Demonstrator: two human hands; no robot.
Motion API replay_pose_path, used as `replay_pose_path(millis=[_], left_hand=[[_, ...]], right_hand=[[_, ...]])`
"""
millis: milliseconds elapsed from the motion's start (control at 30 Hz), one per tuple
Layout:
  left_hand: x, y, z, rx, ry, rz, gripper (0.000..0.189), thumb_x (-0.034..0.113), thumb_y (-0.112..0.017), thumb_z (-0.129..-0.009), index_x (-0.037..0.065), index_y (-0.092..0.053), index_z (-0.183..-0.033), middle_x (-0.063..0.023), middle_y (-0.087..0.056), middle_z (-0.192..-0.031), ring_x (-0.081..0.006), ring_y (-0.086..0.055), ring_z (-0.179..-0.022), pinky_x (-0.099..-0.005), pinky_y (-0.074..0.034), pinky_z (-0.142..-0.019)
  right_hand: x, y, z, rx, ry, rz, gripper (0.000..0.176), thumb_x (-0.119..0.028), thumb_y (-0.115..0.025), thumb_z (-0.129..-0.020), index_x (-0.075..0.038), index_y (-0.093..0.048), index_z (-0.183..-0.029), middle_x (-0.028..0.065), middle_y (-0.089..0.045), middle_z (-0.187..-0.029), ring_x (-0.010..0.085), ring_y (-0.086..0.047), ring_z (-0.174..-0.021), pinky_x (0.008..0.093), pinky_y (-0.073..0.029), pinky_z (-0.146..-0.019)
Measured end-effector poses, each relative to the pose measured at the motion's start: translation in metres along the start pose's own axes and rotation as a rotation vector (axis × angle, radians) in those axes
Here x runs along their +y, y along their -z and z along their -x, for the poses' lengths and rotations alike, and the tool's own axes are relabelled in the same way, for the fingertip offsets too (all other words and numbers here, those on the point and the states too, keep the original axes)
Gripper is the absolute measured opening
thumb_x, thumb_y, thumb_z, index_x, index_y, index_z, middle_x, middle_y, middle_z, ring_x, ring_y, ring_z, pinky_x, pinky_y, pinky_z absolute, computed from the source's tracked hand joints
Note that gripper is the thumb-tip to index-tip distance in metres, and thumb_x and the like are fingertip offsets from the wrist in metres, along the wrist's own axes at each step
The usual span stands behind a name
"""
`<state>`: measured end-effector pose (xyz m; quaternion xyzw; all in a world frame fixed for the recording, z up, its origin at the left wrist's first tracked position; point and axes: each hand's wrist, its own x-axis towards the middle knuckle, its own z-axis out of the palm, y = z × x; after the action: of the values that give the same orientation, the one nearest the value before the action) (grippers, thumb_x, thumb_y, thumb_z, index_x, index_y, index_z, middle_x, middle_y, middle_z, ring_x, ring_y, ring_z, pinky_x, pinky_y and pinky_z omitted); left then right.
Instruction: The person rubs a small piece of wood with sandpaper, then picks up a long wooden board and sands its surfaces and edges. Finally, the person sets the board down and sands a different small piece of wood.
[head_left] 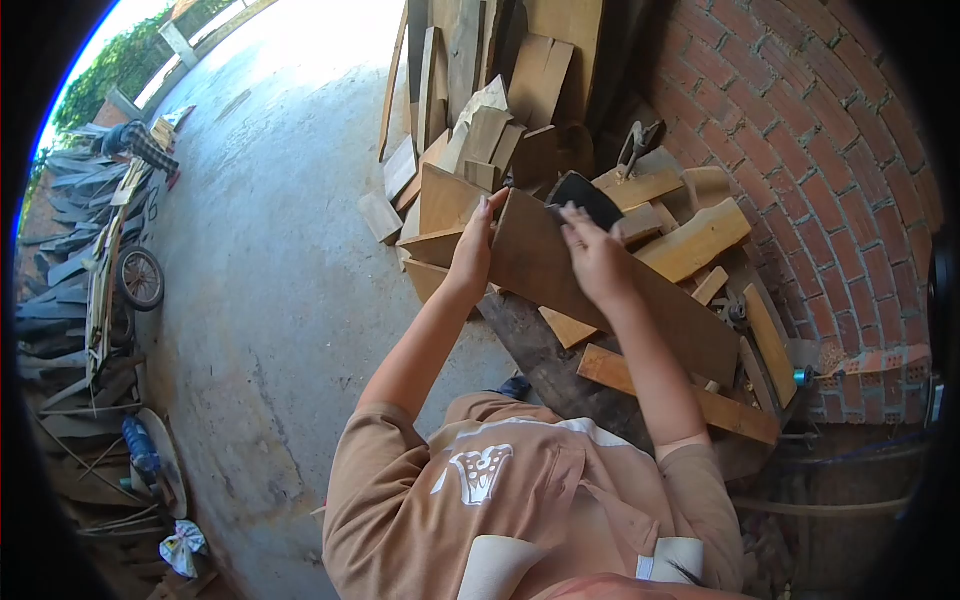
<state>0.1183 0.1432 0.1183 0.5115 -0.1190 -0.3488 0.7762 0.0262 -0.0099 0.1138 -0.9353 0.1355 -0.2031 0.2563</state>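
Note:
A wide brown wooden board (pixel 540 250) slants across in front of me, its near-left end raised. My left hand (pixel 476 252) is closed around that end, fingertips at its upper corner. Over the board's upper edge, my right hand (pixel 598 258) grips a black sheet (pixel 588 202) that looks like sandpaper, slightly curved, its fingers a little blurred. Beneath the board lies a dark wooden work surface (pixel 530 335) with several wood pieces, among them an orange-brown block (pixel 690 395) near my right forearm.
Tall planks (pixel 465 60) lean at the back beside a brick wall (pixel 810 150). Cut blocks (pixel 700 240) are heaped right of the board. Along the left of the concrete floor (pixel 250 280) are a wheel (pixel 140 278), stacked wood strips (pixel 60 290) and a bent-over person (pixel 140 145).

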Motion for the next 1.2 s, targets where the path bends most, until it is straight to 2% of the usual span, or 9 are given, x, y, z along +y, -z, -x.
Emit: replay_pose_path(millis=[100,167,333,533,633,767,933,1033,1200], left_hand=[[-0.009,0.002,-0.012,0.041,-0.084,0.162,0.053,0.048,-0.025,-0.090,0.014,-0.033,-0.130,-0.0171,-0.055,-0.105,-0.0228,-0.056,-0.093,-0.0306,-0.044,-0.082],[-0.008,0.003,-0.008,0.056,-0.091,0.114,0.053,0.048,-0.024,-0.090,0.013,-0.035,-0.129,-0.0165,-0.055,-0.104,-0.0227,-0.057,-0.091,-0.0310,-0.045,-0.080],[-0.002,-0.001,0.001,0.065,0.037,0.035,0.054,0.050,-0.023,-0.090,0.015,-0.036,-0.128,-0.0162,-0.056,-0.103,-0.0227,-0.058,-0.088,-0.0313,-0.046,-0.077],[0.005,-0.010,-0.012,0.020,-0.019,0.087,0.052,0.045,-0.029,-0.090,0.010,-0.039,-0.126,-0.0160,-0.057,-0.100,-0.0190,-0.057,-0.084,-0.0289,-0.047,-0.072],[0.009,-0.012,-0.010,-0.004,-0.045,0.129,0.049,0.044,-0.031,-0.090,0.010,-0.044,-0.123,-0.0138,-0.057,-0.100,-0.0167,-0.056,-0.082,-0.0269,-0.046,-0.071],[0.005,-0.007,-0.013,0.061,0.006,0.023,0.043,0.037,-0.035,-0.090,0.010,-0.045,-0.122,-0.0119,-0.055,-0.105,-0.0171,-0.056,-0.087,-0.0265,-0.045,-0.075],[0.006,-0.011,-0.031,0.039,-0.205,-0.010,0.037,0.025,-0.049,-0.085,0.000,-0.051,-0.113,-0.0077,-0.055,-0.104,-0.0132,-0.049,-0.099,-0.0238,-0.038,-0.084],[0.009,-0.019,-0.026,0.042,-0.209,0.039,0.037,0.025,-0.051,-0.085,0.000,-0.051,-0.112,-0.0075,-0.055,-0.104,-0.0132,-0.049,-0.100,-0.0241,-0.037,-0.085],[-0.006,-0.010,-0.032,0.129,-0.164,-0.008,0.047,0.017,-0.062,-0.078,0.001,-0.044,-0.119,-0.0111,-0.057,-0.100,-0.0149,-0.058,-0.084,-0.0249,-0.047,-0.071]], right_hand=[[-0.048,-0.016,0.015,-0.013,0.344,0.076,0.028,-0.024,-0.048,-0.085,-0.015,-0.055,-0.111,0.0045,-0.052,-0.117,0.0175,-0.049,-0.109,0.0572,-0.021,-0.096],[-0.039,-0.017,0.016,-0.003,0.301,0.059,0.030,-0.024,-0.048,-0.085,-0.014,-0.054,-0.112,0.0055,-0.052,-0.117,0.0169,-0.049,-0.109,0.0565,-0.022,-0.096],[0.042,0.002,-0.002,-0.186,-0.393,0.150,0.029,-0.025,-0.044,-0.087,-0.011,-0.055,-0.110,0.0076,-0.052,-0.117,0.0202,-0.047,-0.111,0.0539,-0.023,-0.097],[-0.044,-0.006,0.043,0.040,0.351,0.119,0.032,-0.021,-0.051,-0.082,-0.011,-0.054,-0.112,0.0076,-0.053,-0.116,0.0199,-0.050,-0.107,0.0535,-0.023,-0.097],[-0.023,0.001,0.044,0.060,0.316,0.129,0.034,-0.022,-0.053,-0.081,-0.010,-0.054,-0.113,0.0068,-0.054,-0.115,0.0187,-0.051,-0.106,0.0533,-0.023,-0.097],[0.054,0.013,0.033,0.070,-0.205,0.145,0.029,-0.023,-0.045,-0.087,-0.009,-0.055,-0.110,0.0077,-0.050,-0.119,0.0192,-0.047,-0.111,0.0565,-0.022,-0.096],[-0.043,0.000,0.057,-0.004,0.397,0.099,0.033,-0.022,-0.054,-0.079,-0.011,-0.056,-0.110,0.0068,-0.055,-0.114,0.0177,-0.052,-0.106,0.0559,-0.019,-0.097],[-0.020,0.004,0.052,0.044,0.269,0.157,0.032,-0.023,-0.053,-0.081,-0.014,-0.055,-0.112,0.0039,-0.053,-0.116,0.0162,-0.050,-0.108,0.0574,-0.018,-0.097],[0.118,0.036,0.076,0.022,-0.520,0.142,0.038,-0.030,-0.033,-0.091,-0.011,-0.046,-0.121,0.0029,-0.041,-0.129,0.0184,-0.036,-0.121,0.0545,-0.012,-0.100]])
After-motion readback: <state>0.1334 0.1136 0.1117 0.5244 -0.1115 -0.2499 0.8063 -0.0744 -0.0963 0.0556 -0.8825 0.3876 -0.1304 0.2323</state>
